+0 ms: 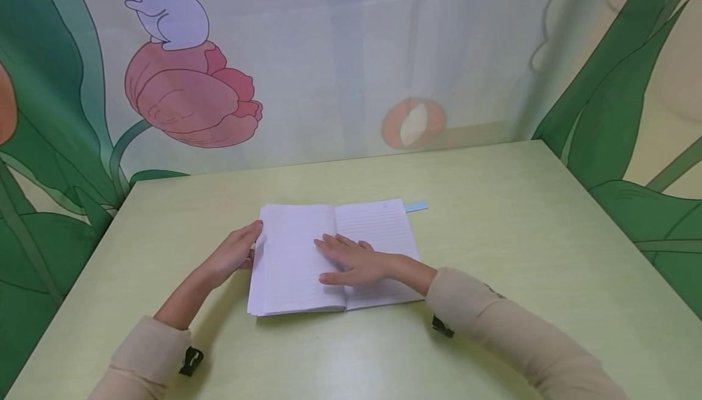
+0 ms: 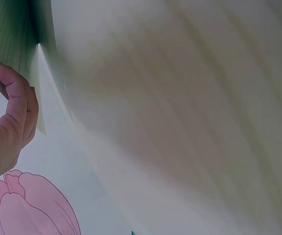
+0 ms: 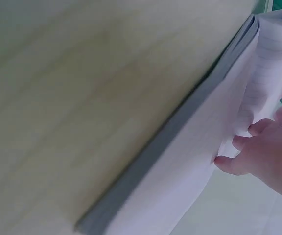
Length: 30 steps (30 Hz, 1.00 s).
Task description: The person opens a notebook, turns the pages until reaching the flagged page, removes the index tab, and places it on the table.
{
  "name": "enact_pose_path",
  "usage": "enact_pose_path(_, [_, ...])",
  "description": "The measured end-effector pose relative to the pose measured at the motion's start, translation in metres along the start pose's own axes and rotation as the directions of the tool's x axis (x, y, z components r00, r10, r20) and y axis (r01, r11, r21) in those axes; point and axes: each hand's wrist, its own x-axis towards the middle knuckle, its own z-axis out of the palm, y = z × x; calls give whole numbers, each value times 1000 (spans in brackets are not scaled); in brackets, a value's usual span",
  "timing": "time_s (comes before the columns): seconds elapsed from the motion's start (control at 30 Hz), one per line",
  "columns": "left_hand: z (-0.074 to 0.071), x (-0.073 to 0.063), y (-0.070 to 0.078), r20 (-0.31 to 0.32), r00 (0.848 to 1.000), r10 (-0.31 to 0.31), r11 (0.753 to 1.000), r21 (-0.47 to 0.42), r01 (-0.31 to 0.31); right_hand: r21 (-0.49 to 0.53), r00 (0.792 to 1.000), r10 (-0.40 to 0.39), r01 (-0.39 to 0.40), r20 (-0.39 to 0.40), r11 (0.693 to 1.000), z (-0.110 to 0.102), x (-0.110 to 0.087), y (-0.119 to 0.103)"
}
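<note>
An open notebook [image 1: 296, 266] with lined white pages lies on the table. At its left edge my left hand [image 1: 236, 250] grips the pages, fingertips at the margin. The left wrist view shows the same hand [image 2: 14, 110] with bent fingers against the lined pages [image 2: 6, 39]. Across the centre fold my right hand [image 1: 356, 264] rests on the pages, fingers spread. From the right wrist, the hand [image 3: 268, 147] touches the paper near the fold, and the page stack's edge [image 3: 180, 117] is visible. A light blue strip [image 1: 415, 207] sticks out at the notebook's upper right.
The notebook lies on a pale yellow-green table [image 1: 493, 217]. Behind it hangs a curtain [image 1: 307, 83] printed with a white animal on a pink flower. Large green printed leaves [image 1: 609, 95] flank both sides. A black clip-like piece [image 1: 191, 361] shows by the left cuff.
</note>
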Motion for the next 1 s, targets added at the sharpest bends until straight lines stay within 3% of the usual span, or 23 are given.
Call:
enact_pose_path(0.17, [0,1,-1,-12,1000,0,997,71,1,-15,1000,2,-2,23,1000,2,1,-6])
enact_pose_path(0.3, [-1,3,-4,3,999,53,990,134,-53,-28,1000,-2,3,29,1000,2,2,-9])
enact_pose_path(0.47, [-2,2,-7,43,994,97,989,110,-101,-34,999,-8,9,31,999,0,0,-7])
enact_pose_path(1.0, [0,-1,-5,46,996,74,992,100,-78,-126,998,11,-19,-58,992,-17,-39,37])
